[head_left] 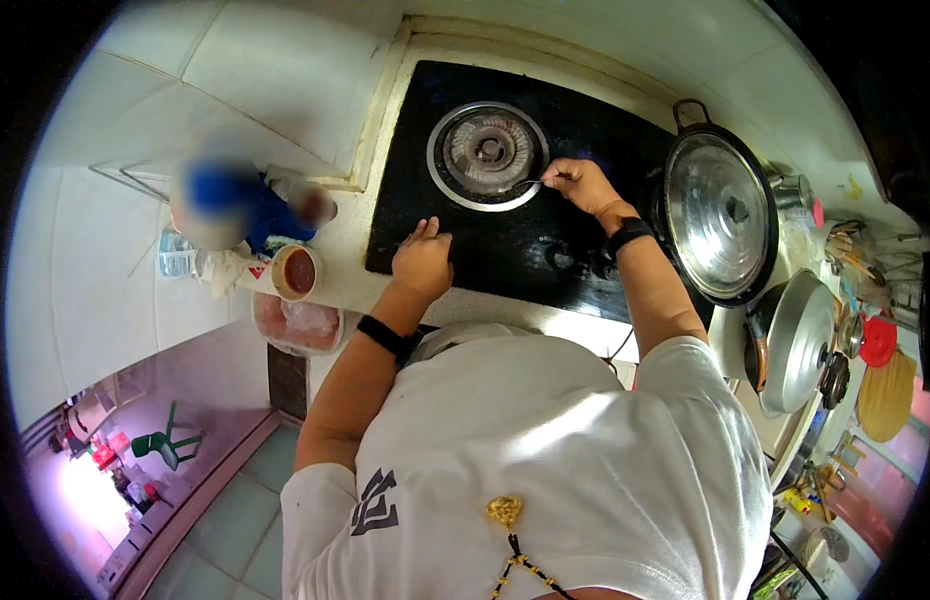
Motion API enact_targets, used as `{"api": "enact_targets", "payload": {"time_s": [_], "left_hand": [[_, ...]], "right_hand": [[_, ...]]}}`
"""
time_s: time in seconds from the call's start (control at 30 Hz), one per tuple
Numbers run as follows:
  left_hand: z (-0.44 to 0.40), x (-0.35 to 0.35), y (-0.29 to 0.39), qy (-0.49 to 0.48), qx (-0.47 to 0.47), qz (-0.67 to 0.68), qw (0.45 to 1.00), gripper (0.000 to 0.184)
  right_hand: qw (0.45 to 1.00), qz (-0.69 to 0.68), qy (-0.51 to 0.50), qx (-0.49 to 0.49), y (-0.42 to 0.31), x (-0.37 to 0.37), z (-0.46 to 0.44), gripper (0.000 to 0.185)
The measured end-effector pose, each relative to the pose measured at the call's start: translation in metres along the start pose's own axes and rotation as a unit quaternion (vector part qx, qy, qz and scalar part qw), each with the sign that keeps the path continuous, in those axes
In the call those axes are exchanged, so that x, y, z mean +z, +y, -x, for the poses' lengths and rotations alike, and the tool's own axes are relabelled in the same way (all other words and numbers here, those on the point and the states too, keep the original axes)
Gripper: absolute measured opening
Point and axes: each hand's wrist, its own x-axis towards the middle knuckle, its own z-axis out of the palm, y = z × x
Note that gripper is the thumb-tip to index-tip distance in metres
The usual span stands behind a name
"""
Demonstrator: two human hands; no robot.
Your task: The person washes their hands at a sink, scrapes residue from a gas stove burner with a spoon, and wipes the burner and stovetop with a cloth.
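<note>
My right hand point(583, 188) pinches a thin, slightly curved piece point(526, 184) that reaches to the lower right of the burner's metal ring; its exact kind is too small to tell. That round burner point(488, 150) is set into a glossy black cooktop point(605, 140). My left hand point(423, 262) rests at the cooktop's lower left, fingers stretched out and slightly apart, holding nothing. Close to the right forearm stands a large black pan covered by a metal lid point(720, 215).
A tub of reddish-brown sauce point(298, 271) stands on the counter to the left, beside blurred blue items point(270, 215). Below it is a plastic container point(285, 325) with pinkish contents. On the right are another lidded pot point(797, 345), a red lid point(878, 341) and several utensils.
</note>
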Motion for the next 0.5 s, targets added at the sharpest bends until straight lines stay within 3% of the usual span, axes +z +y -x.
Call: {"api": "enact_targets", "payload": {"time_s": [0.37, 0.43, 0.5], "left_hand": [[-0.007, 0.006, 0.005, -0.011, -0.009, -0.034, 0.999, 0.052], [-0.011, 0.006, 0.006, -0.015, -0.014, -0.052, 0.998, 0.053], [-0.016, 0.007, 0.010, -0.009, -0.001, -0.070, 0.998, 0.056]], "right_hand": [[0.998, -0.067, 0.010, -0.004, 0.020, 0.014, 0.003, 0.002], [0.994, -0.083, -0.006, 0.074, 0.012, 0.013, 0.003, 0.003], [0.995, -0.080, 0.004, 0.057, 0.016, 0.016, 0.006, 0.003]]}}
